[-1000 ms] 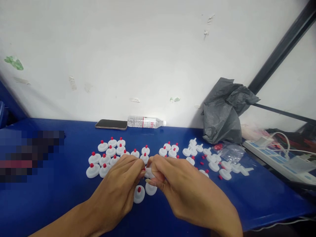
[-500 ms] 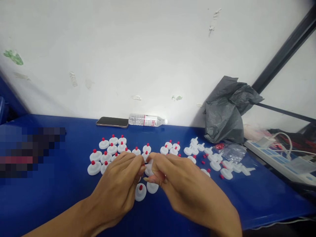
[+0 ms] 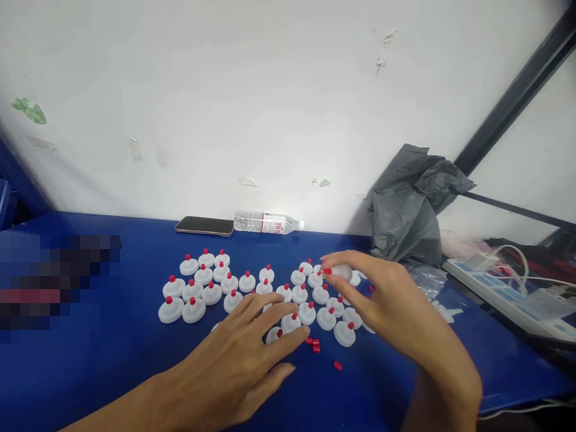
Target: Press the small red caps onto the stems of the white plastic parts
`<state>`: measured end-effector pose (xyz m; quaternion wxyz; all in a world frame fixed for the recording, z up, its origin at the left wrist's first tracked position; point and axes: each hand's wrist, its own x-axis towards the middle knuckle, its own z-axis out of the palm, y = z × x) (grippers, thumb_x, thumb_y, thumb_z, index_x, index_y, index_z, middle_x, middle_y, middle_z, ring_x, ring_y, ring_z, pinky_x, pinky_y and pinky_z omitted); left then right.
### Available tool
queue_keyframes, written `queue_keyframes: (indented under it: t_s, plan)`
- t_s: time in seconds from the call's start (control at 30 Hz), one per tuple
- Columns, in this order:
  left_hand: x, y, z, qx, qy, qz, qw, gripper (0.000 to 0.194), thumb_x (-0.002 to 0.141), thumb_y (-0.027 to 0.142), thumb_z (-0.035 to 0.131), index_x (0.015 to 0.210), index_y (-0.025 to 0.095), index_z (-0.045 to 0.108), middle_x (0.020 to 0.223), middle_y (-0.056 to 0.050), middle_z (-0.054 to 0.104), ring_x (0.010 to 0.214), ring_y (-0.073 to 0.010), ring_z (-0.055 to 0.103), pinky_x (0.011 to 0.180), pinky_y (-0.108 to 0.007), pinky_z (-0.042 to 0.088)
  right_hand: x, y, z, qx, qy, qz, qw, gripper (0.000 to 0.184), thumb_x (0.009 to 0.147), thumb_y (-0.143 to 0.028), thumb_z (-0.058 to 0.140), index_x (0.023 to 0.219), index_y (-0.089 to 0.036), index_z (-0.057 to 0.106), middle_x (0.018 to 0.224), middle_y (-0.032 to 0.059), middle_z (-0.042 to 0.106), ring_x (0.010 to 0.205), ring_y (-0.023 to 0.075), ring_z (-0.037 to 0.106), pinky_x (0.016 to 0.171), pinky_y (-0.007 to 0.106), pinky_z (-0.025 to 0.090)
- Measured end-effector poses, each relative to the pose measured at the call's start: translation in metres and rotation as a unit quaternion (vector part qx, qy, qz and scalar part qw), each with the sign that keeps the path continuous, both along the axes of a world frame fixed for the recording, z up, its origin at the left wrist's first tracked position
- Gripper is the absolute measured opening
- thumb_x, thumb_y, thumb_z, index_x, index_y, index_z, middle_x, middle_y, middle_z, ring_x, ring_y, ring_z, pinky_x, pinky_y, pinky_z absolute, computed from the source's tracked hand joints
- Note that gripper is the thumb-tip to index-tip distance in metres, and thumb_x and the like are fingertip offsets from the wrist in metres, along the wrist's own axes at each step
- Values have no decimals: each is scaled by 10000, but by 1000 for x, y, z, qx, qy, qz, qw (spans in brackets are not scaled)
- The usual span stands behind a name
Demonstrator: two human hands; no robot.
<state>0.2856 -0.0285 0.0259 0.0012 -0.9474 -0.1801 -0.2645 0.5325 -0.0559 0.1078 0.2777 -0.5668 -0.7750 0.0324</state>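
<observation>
My left hand (image 3: 252, 345) is open, its fingers spread over white nozzle caps with red tips; one such cap (image 3: 274, 335) lies right under its fingers. Raised to the right, my right hand (image 3: 378, 294) pinches a white nozzle cap (image 3: 342, 273) tilted on its side, its red tip pointing left. Several more red-tipped caps stand upright in loose groups, like this one (image 3: 344, 334) below the right hand. A few loose red tips (image 3: 316, 345) lie just right of my left fingertips. The right hand and wrist hide part of the caps behind them.
A phone (image 3: 204, 225) and a lying water bottle (image 3: 267, 222) sit along the wall on the blue table (image 3: 112, 360). At the right are a grey plastic bag (image 3: 405, 204), a clear bag (image 3: 427, 279), white uncapped nozzles (image 3: 447, 312) and a power strip (image 3: 504, 294).
My hands have parted from their meeting point at the centre. The left has opened, its fingers now spread over the caps; the right has moved right and up with a red-tipped nozzle cap.
</observation>
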Motion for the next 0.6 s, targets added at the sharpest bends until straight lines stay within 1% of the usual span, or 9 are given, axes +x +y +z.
queue_keyframes:
  t_s: [0.07, 0.1, 0.17, 0.23, 0.3, 0.4, 0.5, 0.6]
  plan:
    - [1, 1, -3, 38, 64, -6, 997, 425, 983, 166, 509, 1401, 243, 533, 1482, -82, 523, 1359, -338, 472, 1074, -565, 475, -1, -2, -1, -51, 5, 15, 999, 117, 985, -313, 606, 1070, -297, 685, 1128, -8, 750, 1058, 230, 694, 930, 378, 518]
    - [1, 2, -4, 56, 89, -7, 994, 430, 988, 159, 491, 1411, 232, 524, 1524, -83, 486, 1372, -347, 462, 1076, -576, 466, -3, -3, -2, -69, 8, 25, 997, 102, 977, -328, 626, 1053, -304, 688, 1140, -15, 746, 1076, 229, 689, 947, 382, 510]
    - [1, 2, -7, 86, 121, -2, 989, 431, 991, 162, 479, 1419, 194, 516, 1574, -101, 425, 1388, -360, 446, 1088, -583, 444, -6, -5, -2, -77, 13, 43, 996, 85, 951, -348, 673, 1025, -310, 694, 1209, -24, 719, 1152, 223, 656, 1007, 384, 477]
    - [1, 2, -9, 104, 130, 13, 986, 436, 984, 180, 491, 1418, 153, 515, 1576, -134, 414, 1401, -375, 427, 1102, -584, 417, -10, -6, -1, -69, 11, 57, 996, 74, 918, -346, 723, 974, -303, 701, 1242, -27, 683, 1174, 205, 631, 1015, 356, 462]
    - [1, 4, -11, 113, 136, 33, 984, 458, 974, 190, 500, 1427, 123, 503, 1566, -164, 419, 1409, -387, 410, 1105, -581, 402, -14, -6, -1, -73, -4, 68, 995, 50, 910, -328, 736, 936, -292, 714, 1164, -20, 671, 1074, 179, 646, 932, 315, 481]
    - [0, 9, -12, 118, 150, 49, 980, 460, 958, 170, 487, 1414, 108, 511, 1572, -177, 406, 1408, -396, 402, 1091, -577, 404, -20, -6, -4, -111, -25, 90, 989, 26, 933, -291, 713, 928, -274, 733, 965, -28, 673, 864, 141, 647, 794, 275, 474]
    - [-1, 14, -13, 119, 151, 64, 979, 439, 953, 132, 458, 1386, 116, 529, 1572, -167, 409, 1404, -379, 411, 1088, -567, 407, -27, -6, -11, -156, -35, 110, 981, 24, 916, -255, 731, 893, -261, 735, 865, -48, 707, 798, 138, 647, 768, 269, 452]
    - [-1, 16, -14, 116, 145, 73, 980, 444, 946, 107, 443, 1381, 123, 528, 1561, -168, 422, 1406, -367, 414, 1085, -561, 414, -34, -8, -19, -193, -56, 108, 974, 54, 897, -208, 738, 873, -256, 738, 835, -49, 735, 794, 151, 663, 740, 267, 437]
